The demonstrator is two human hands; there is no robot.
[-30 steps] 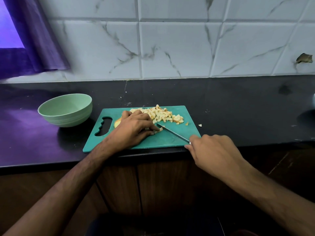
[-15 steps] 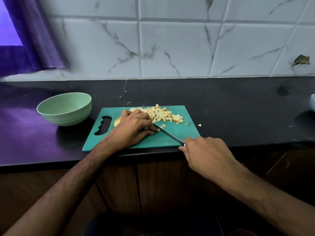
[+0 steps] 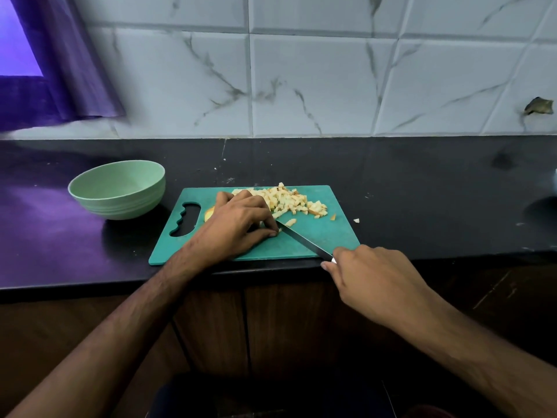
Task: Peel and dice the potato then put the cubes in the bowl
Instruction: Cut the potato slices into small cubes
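The uncut potato piece (image 3: 209, 213) lies on the teal cutting board (image 3: 325, 236) just left of frame centre, mostly hidden under the left hand (image 3: 238, 224); only a pale yellow edge shows at the hand's left side, near the board's handle slot. The left hand lies over it with fingers curled down, fingertips pressed close to the board where the blade meets them, holding the piece in place. The knife (image 3: 304, 241) runs diagonally from those fingertips down toward the lower right, its tip at the fingers and its blade lying low over the board. The right hand (image 3: 373, 279) is closed round the knife's handle at the board's near right corner, by the counter edge; the handle itself is nearly all covered by the fist.

Behind the left hand, along the board's far edge, sits a heap of potato cubes (image 3: 289, 200), with a few loose ones just in front of it and one stray bit (image 3: 356, 220) on the counter beside the board's right edge.

The pale green bowl (image 3: 120, 188) stands upright on the black countertop (image 3: 422, 182), left of the board and close to it, with nothing visible inside. White marble-look wall tiles (image 3: 316, 86) rise behind, and a purple curtain (image 3: 69, 61) hangs in the upper left of the frame. Dark wooden cabinet doors (image 3: 271, 327) fill the space below the counter.
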